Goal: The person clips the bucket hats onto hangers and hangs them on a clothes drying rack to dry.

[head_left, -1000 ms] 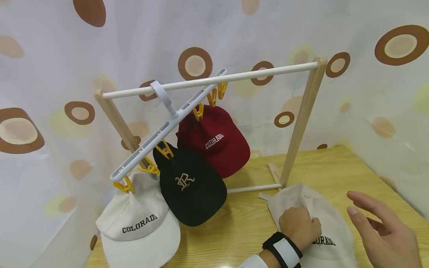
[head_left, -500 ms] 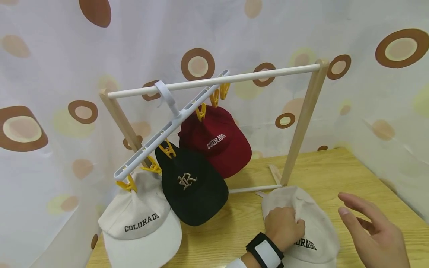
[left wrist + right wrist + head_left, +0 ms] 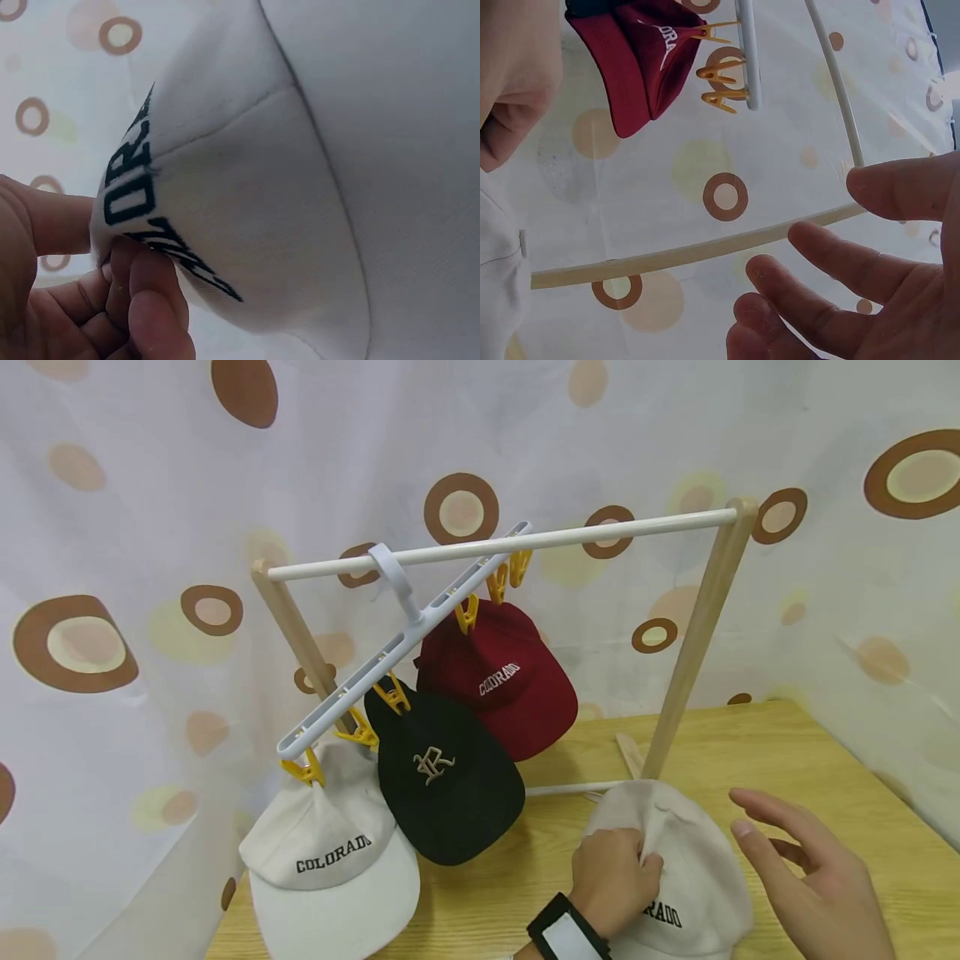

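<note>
My left hand (image 3: 615,872) pinches the crown of a beige cap (image 3: 693,860) with dark COLORADO lettering, at the right front above the table. In the left wrist view the thumb and curled fingers grip the cap's fabric (image 3: 247,202) beside the letters. To the right of that cap my right hand (image 3: 817,877) is held with fingers apart, touching nothing. A pale clip hanger (image 3: 420,622) on the rack carries a white COLORADO cap (image 3: 330,843), a black cap (image 3: 450,777) with an R emblem and a dark red cap (image 3: 502,685), held by yellow clips (image 3: 467,614).
The rack has a white top rail (image 3: 585,535) and wooden legs (image 3: 701,635). A low white bar (image 3: 573,789) runs near the wood-grain table (image 3: 757,743). Behind hangs a dotted curtain (image 3: 570,443). Two clips at the hanger's far end (image 3: 519,568) hold no cap.
My left hand and the beige cap have moved left in the head view, and the right hand has moved left too. The whole scene has shifted slightly right with the head.
</note>
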The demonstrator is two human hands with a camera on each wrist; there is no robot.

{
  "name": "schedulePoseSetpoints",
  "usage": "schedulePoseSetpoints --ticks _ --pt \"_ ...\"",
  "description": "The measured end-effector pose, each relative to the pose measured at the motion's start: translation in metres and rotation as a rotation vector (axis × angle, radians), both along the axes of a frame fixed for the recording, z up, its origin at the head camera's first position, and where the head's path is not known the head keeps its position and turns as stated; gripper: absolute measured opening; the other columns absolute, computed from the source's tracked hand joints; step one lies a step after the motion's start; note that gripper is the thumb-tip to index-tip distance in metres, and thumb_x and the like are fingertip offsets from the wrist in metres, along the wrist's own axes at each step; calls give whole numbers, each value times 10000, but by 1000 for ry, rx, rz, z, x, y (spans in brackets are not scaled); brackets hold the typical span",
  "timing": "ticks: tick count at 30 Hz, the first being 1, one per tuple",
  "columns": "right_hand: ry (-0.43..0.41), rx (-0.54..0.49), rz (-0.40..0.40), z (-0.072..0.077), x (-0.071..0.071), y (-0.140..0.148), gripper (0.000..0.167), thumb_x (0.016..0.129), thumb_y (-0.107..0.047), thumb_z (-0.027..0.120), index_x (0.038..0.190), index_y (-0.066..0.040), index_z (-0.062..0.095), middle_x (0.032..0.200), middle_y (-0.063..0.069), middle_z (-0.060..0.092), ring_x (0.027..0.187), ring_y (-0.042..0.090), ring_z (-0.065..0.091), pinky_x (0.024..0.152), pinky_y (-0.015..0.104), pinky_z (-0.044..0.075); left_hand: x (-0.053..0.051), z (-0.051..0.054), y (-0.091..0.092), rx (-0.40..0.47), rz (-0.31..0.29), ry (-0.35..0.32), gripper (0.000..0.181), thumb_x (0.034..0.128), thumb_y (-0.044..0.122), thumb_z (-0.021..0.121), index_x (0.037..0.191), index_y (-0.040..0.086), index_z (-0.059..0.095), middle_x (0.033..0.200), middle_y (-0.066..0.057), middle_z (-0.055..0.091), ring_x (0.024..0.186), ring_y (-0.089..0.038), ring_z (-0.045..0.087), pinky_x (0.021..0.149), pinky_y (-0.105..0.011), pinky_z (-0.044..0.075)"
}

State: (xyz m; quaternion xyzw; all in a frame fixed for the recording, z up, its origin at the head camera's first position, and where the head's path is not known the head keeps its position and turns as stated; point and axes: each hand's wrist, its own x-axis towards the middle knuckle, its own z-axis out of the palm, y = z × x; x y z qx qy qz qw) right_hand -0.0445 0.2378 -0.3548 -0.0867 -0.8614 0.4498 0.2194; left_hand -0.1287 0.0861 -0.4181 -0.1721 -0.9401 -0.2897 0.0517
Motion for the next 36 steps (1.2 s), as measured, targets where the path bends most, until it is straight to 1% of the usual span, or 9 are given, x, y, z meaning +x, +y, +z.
schedulePoseSetpoints --ticks 6,12,14,18,20,22,25,30,36 --pt "-4 39 129 21 -21 -11 379 977 -310 615 1354 -275 596 1264 -309 551 942 -176 556 685 145 482 -8 8 -21 82 28 55 466 819 245 699 490 175 376 438 117 287 400 -24 288 386 -216 205" --pt "154 190 243 51 -52 -33 337 955 -229 652 1292 -218 642 1295 53 646 975 -248 474 746 77 458 -12 6 -37 181 57 2 449 825 223 713 499 160 410 430 109 311 406 -16 302 391 -201 205" --pt "195 229 284 64 -64 -40 323 946 -211 662 1269 -193 656 1261 76 667 973 -224 480 763 80 457 -11 5 -39 196 53 -6 457 824 211 712 499 161 395 429 115 285 406 -13 284 392 -193 190" --pt "185 240 359 93 -91 -57 331 967 -232 626 1285 -144 642 1280 92 654 1026 15 611 799 132 479 -9 2 -42 191 25 18 475 817 188 697 501 166 343 445 128 205 403 -12 207 393 -181 141" --pt "153 219 383 106 -106 -65 362 981 -259 595 1314 -119 619 1310 113 638 1059 180 650 837 240 525 -9 1 -43 181 19 26 481 814 190 698 501 165 334 451 129 191 403 -16 194 392 -182 131" --pt "121 189 394 117 -123 -74 394 989 -279 567 1338 -98 595 1342 133 621 1098 299 650 864 356 539 -10 -2 -44 157 13 60 476 805 204 703 498 168 341 454 134 195 405 -14 202 387 -187 139" --pt "87 151 384 130 -149 -88 431 988 -306 548 1357 -86 572 1353 147 617 1142 341 635 889 494 525 -13 -5 -46 107 -13 94 456 802 229 707 500 170 370 459 136 234 411 -6 225 382 -189 151" --pt "45 129 359 141 -188 -106 477 980 -291 540 1387 -45 540 1343 190 614 1180 376 619 942 532 509 -16 -7 -51 24 -54 98 440 825 281 711 520 183 409 480 134 266 440 -6 242 396 -198 163" --pt "23 110 348 147 -212 -113 480 980 -260 531 1399 -25 523 1356 205 595 1216 381 595 995 541 475 -17 -7 -52 4 -84 102 446 838 293 713 521 185 418 476 139 260 438 11 243 396 -185 165"
